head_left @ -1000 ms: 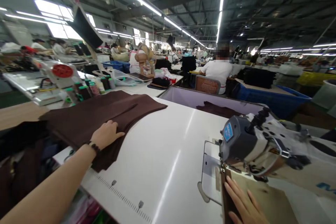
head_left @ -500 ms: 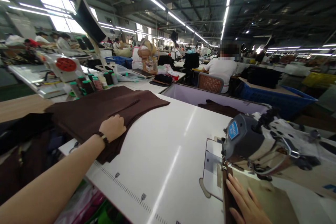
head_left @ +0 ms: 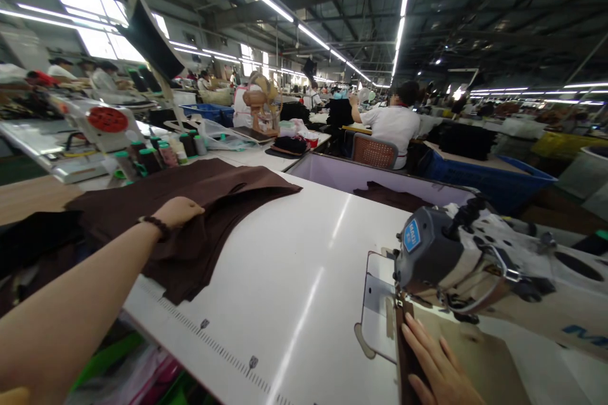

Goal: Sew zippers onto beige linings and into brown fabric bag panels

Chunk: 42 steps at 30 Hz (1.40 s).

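On the left of the white table lies a stack of dark brown fabric pieces (head_left: 247,186). My left hand (head_left: 178,211), with a beaded bracelet at the wrist, is closed on the top brown piece; its cloth is creased and raised by the fingers. At the lower right, my right hand (head_left: 439,364) lies flat with fingers stretched. It rests on a brown fabric strip (head_left: 407,354) and the olive-tan piece (head_left: 484,348) beside it. The strip's far end is at the needle area of the sewing machine (head_left: 432,247).
A ruler scale runs along the front edge of the white table (head_left: 280,266). Behind it is a lilac-lined bin (head_left: 327,171) with brown cloth. Thread cones (head_left: 149,158) stand at the back left. A person in white (head_left: 392,123) sits beyond, near a blue crate (head_left: 494,183).
My left hand has pulled back to the left, lifting and creasing the top brown piece. My right hand stays on the cloth by the machine. The view has shifted slightly.
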### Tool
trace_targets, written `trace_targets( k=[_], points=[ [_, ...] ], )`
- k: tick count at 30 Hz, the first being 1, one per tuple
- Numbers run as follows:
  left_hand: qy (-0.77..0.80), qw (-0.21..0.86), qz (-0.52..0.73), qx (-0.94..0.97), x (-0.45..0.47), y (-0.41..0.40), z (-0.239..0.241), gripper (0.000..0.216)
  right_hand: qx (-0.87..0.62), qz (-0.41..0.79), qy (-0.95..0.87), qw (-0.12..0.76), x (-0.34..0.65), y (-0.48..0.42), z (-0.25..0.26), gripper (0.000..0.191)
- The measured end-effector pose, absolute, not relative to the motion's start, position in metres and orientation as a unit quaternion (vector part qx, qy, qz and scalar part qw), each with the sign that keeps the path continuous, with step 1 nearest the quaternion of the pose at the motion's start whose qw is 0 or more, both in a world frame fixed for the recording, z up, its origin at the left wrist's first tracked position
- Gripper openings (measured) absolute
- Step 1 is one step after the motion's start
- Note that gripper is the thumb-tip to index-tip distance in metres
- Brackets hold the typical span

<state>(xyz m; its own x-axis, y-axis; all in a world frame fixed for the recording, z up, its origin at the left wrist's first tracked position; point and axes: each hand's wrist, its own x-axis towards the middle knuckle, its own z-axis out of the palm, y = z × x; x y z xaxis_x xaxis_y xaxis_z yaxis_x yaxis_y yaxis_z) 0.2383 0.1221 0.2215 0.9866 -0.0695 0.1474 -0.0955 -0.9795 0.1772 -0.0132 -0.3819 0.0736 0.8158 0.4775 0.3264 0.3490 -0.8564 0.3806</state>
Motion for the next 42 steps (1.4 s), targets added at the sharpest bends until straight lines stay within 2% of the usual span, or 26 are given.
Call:
trace_targets(
  k=[3, 7, 10, 14, 17, 20, 23, 28, 31, 37, 42],
  points=[
    [-0.042, 0.117, 0.074, 0.989, 0.240, 0.122, 0.257, 0.040, 0.950, 0.200, 0.207, 0.119, -0.014, -0.381, 0.072, 0.046],
    [-0.164, 0.143, 0.052, 0.975, 0.231, 0.068, 0.276, 0.048, 0.974, 0.161, 0.155, 0.022, -0.019, -0.373, 0.078, 0.048],
    [-0.281, 0.156, -0.001, 0.947, 0.202, 0.001, 0.244, 0.050, 0.990, 0.092, 0.097, -0.047, -0.026, -0.360, 0.098, 0.049],
    [-0.416, 0.179, -0.047, 0.890, 0.140, -0.063, 0.170, 0.058, 0.994, -0.014, 0.056, -0.092, -0.028, -0.348, 0.126, 0.053],
    [-0.560, 0.121, -0.040, 0.819, 0.114, -0.077, 0.138, 0.057, 0.992, -0.034, 0.051, -0.107, -0.025, -0.348, 0.133, 0.057],
    [-0.621, 0.095, -0.059, 0.776, 0.110, -0.078, 0.137, 0.053, 0.992, 0.002, 0.041, -0.120, -0.025, -0.350, 0.130, 0.053],
    [-0.616, 0.088, -0.090, 0.778, 0.099, -0.080, 0.148, 0.054, 0.990, 0.026, 0.049, -0.128, -0.026, -0.351, 0.126, 0.052],
    [-0.629, 0.062, -0.160, 0.758, 0.050, -0.090, 0.140, 0.098, 0.991, 0.029, 0.054, -0.123, -0.027, -0.351, 0.126, 0.051],
    [-0.631, 0.062, -0.166, 0.755, 0.036, -0.090, 0.129, 0.091, 0.991, 0.028, 0.054, -0.119, -0.027, -0.352, 0.128, 0.051],
    [-0.610, 0.145, -0.170, 0.760, 0.059, -0.074, 0.136, 0.049, 0.991, 0.025, 0.056, -0.116, -0.026, -0.353, 0.126, 0.051],
    [-0.559, 0.236, -0.187, 0.772, 0.078, -0.096, 0.166, 0.042, 0.991, 0.026, 0.061, -0.120, -0.026, -0.353, 0.126, 0.051]
  ],
)
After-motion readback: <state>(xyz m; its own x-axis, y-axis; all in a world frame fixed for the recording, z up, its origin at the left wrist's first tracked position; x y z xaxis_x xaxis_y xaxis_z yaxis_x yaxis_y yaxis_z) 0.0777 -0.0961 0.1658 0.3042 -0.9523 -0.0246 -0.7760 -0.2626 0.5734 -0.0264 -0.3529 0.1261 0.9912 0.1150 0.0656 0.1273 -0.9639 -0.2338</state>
